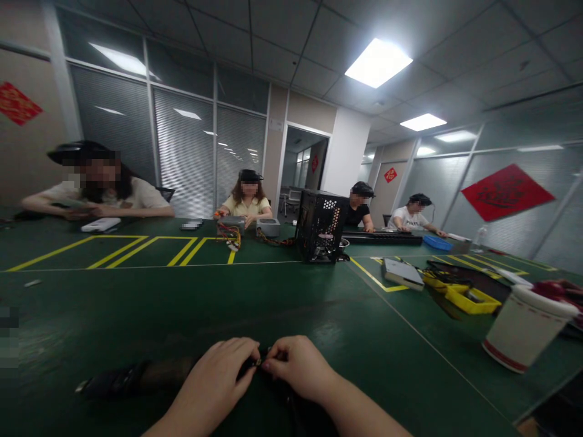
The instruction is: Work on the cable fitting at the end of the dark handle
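My left grip (pixel 223 371) and right grip (pixel 301 367) are pinching with fingertips almost meeting, apparently both closed on a small dark piece (pixel 258 362) over the near part of the bench (pixel 182 309). I am judging it light, probably stiff and easy to drop, best taken by its ends. A dark cylinder (pixel 113 382) is lying left of me; open surface is stretching forward to the black case (pixel 314 230).

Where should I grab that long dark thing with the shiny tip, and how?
I'd grip the long dark thing around its middle, from above: it lies on its side, looks roundish, and the left hand hides its right end. Better avoid the shiny tip at the left.
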Available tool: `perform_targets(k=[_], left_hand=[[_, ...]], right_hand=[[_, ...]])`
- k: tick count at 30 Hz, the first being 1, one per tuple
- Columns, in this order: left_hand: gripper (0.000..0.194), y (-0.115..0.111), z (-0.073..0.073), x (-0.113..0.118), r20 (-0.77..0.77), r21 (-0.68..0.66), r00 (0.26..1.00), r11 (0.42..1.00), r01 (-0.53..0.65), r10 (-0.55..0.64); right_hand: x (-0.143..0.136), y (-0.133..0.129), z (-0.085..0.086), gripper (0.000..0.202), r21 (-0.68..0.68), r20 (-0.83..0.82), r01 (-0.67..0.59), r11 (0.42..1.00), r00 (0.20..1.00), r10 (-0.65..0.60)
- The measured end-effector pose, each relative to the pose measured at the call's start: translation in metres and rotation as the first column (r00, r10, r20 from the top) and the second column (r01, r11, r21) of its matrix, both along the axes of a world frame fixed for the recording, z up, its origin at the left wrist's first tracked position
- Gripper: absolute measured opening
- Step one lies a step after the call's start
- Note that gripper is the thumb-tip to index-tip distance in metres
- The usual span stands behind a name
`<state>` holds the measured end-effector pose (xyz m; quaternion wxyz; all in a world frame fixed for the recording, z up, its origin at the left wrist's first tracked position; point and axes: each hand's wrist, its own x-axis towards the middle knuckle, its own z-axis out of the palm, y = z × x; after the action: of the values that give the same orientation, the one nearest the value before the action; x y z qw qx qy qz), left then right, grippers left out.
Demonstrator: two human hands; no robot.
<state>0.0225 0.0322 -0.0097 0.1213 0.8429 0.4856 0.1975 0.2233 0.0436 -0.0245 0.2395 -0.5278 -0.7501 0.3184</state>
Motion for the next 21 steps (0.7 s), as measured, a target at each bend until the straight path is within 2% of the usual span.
perform_targets(k=[4,9,17,21], left_hand=[[0.020,-0.0011,0.0021,0.0005,0.001,0.009,1.000,1.000,0.001,-0.001],[0.021,-0.0036,0.0042,0.0016,0.003,-0.009,0.999,0.999,-0.052,0.052],[0.017,-0.0008,0.0034,0.0010,-0.001,0.014,1.000,1.000,0.008,-0.008],[0.018,-0.0019,0.0044,0.0023,0.005,0.001,1.000,1.000,-0.020,0.020]], right_hand=[[-0.0004,0.0000,0.0004,0.015,0.005,0.005,0.002,1.000,1.000,-0.002],[0.0012,0.0011,-0.0012,0.016,0.014,0.000,-0.020,1.000,1.000,0.020],[0.0004,0.0010,-0.0034,0.016,0.026,0.015,-0.002,1.000,1.000,0.002],[0.0008,0.0019,-0.0051,0.016,0.046,0.006,-0.012,0.999,1.000,0.012]])
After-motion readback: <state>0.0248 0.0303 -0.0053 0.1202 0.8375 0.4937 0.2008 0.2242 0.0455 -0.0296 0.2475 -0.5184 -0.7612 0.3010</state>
